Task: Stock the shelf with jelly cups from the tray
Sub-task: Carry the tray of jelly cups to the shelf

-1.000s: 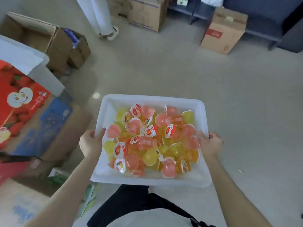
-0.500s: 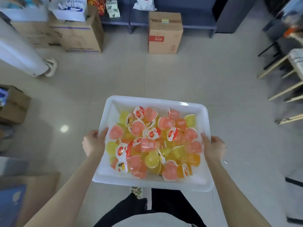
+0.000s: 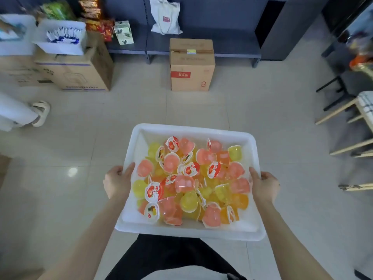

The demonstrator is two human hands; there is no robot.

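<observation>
The pale tiled floor (image 3: 242, 110) fills most of the view. Well beyond the fingertips, against the far wall, runs a low dark shelf (image 3: 232, 48). Its stretch straight ahead of the right hand is bare. The stretch ahead of the left hand holds snack packets (image 3: 96, 21), and a white cloth bag (image 3: 165, 16) sits between the two. A sealed cardboard box (image 3: 191, 65) stands on the floor just in front of the shelf, directly ahead of both hands.

Between the hands is a white plastic tray (image 3: 191, 128), held level at about waist height above the person's legs. The left hand (image 3: 116, 181) grips its left rim and the right hand (image 3: 264, 183) grips its right rim. The left thumb (image 3: 129, 169) and right thumb (image 3: 253, 174) lie over the top of the rim, pointing away from the body. The other fingers curl round the outer edge and under it, where their tips are hidden.

The jelly cups (image 3: 187, 182), pink, yellow and orange, lie heaped loose in the tray between the two thumbs. Some are on their sides and some have their printed lids facing up. None is on the shelf yet.

This looks like the carrying step, with stocking not begun. The next move probably calls for walking round the box to the bare stretch of shelf. The tray should stay level so the loose cups do not slide, and it would need setting down to free a hand for picking.
</observation>
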